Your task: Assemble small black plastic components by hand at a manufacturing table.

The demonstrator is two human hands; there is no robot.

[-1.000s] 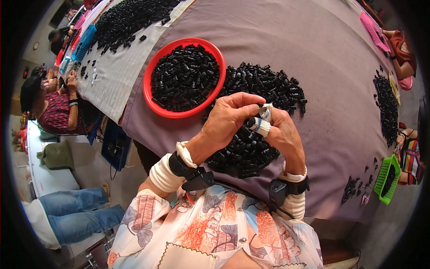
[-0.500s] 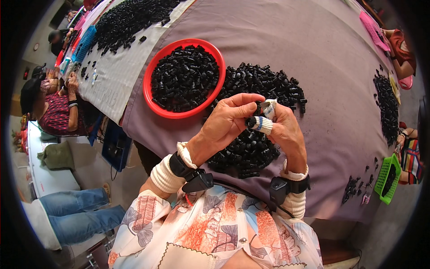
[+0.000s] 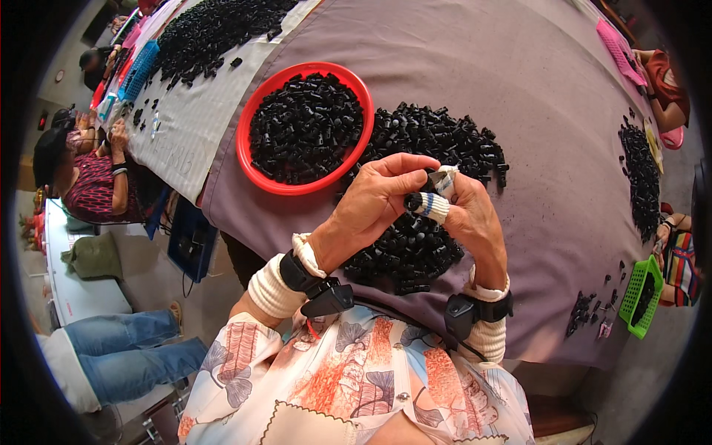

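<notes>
My left hand [image 3: 374, 196] is closed in a pinch, thumb against forefinger, on a small black plastic part [image 3: 432, 179] mostly covered by the fingers. Close against it, my right hand [image 3: 476, 215] is curled shut, with white wraps on its thumb and forefinger; the thumb wrap [image 3: 430, 206] has blue stripes. What the right fingers grip is too small and hidden to make out. Both hands are above a heap of black plastic parts [image 3: 437, 144], which continues below them as a nearer pile [image 3: 404, 259].
A red round basin [image 3: 242, 152] full of black parts stands left of the heap on the mauve cloth [image 3: 549, 148]. Another large heap [image 3: 215, 37] lies far left, by a blue basket [image 3: 139, 70]. At right are more parts [image 3: 639, 178] and a green basket [image 3: 632, 315]. Other people sit along both sides.
The black part at my fingertips has tilted slightly between the two hands. Otherwise both hands stay almost in place.
</notes>
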